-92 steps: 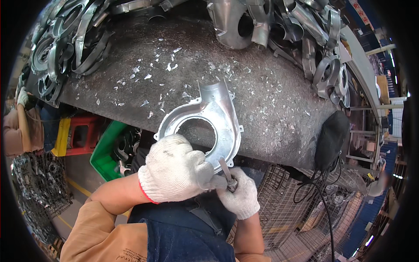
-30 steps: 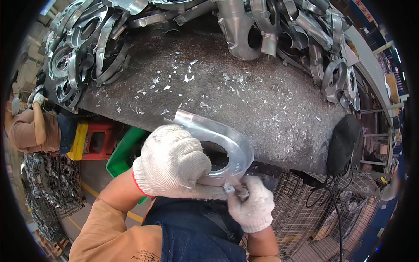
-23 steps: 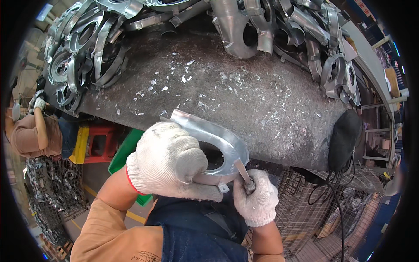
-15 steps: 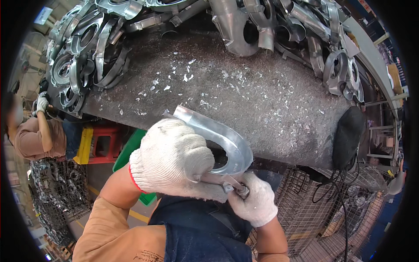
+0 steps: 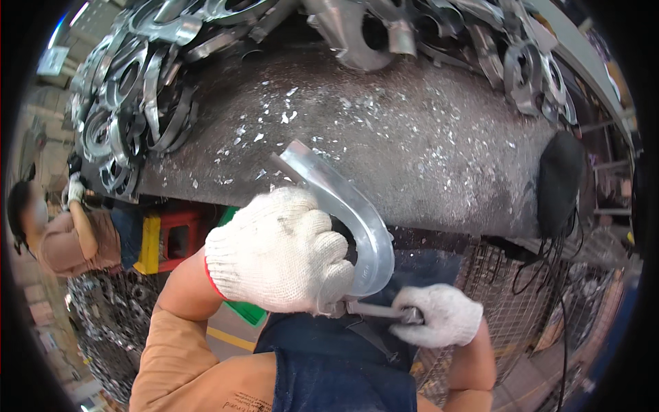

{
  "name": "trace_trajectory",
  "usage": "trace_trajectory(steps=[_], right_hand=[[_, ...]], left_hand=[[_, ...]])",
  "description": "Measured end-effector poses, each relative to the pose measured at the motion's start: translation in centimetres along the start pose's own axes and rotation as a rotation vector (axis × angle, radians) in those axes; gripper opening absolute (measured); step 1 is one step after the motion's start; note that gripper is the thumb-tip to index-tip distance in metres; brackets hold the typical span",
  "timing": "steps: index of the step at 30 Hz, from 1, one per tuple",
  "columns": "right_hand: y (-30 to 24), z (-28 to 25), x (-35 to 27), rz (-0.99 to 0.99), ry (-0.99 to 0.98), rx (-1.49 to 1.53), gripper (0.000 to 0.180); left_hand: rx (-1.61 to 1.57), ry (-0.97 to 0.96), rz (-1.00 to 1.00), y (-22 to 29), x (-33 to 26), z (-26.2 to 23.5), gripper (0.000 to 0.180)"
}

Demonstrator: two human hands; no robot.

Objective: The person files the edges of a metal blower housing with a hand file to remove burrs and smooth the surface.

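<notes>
My left hand (image 5: 285,254), in a white knitted glove with a red cuff, is closed around a silvery U-shaped metal casting (image 5: 376,247). The casting is raised over the workbench's near edge, its straight end pointing up and to the left. My gloved right hand (image 5: 446,316), lower right, grips a narrow flat metal hand tool (image 5: 376,310); its exact kind is unclear. The tool's far end meets the casting's lower edge, close to my left fingers. Motion blurs the right hand a little.
The dark workbench (image 5: 425,185) is strewn with metal flakes. Piled castings (image 5: 127,75) line its far and left edges. A black cloth-like bundle (image 5: 559,185) with cords hangs at the right end. Wire baskets stand below. A co-worker (image 5: 75,240) is at the left.
My right hand has moved right and down with the tool, away from the casting, showing more of the tool. The view has shifted slightly; the left hand still holds the casting.
</notes>
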State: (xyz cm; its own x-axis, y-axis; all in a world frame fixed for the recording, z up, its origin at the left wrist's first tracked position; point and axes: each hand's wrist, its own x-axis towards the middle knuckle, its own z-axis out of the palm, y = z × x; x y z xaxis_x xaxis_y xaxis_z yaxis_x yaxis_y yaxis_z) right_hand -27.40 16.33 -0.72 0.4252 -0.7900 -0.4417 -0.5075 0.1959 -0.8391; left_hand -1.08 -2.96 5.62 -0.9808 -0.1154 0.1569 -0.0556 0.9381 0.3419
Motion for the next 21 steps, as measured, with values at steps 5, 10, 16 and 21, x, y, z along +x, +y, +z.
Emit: trace_trajectory(steps=[5,10,16,21], right_hand=[[-0.5,-0.4,0.9,0.084,-0.111,-0.128,0.021],[-1.2,-0.7,0.3,0.139,-0.269,-0.247,0.018],[0.1,1.6,-0.2,0.026,0.165,-0.05,0.015],[-0.2,3.4,0.1,0.024,0.225,-0.045,0.014]], left_hand=[[0.057,-0.099,0.055,1.0,0.9,-0.1,0.024],[0.111,-0.095,0.089,0.8,1.1,-0.4,0.026],[0.1,-0.027,-0.008,0.7,0.9,-0.8,0.042],[0.061,0.018,-0.083,0.7,0.5,-0.4,0.034]])
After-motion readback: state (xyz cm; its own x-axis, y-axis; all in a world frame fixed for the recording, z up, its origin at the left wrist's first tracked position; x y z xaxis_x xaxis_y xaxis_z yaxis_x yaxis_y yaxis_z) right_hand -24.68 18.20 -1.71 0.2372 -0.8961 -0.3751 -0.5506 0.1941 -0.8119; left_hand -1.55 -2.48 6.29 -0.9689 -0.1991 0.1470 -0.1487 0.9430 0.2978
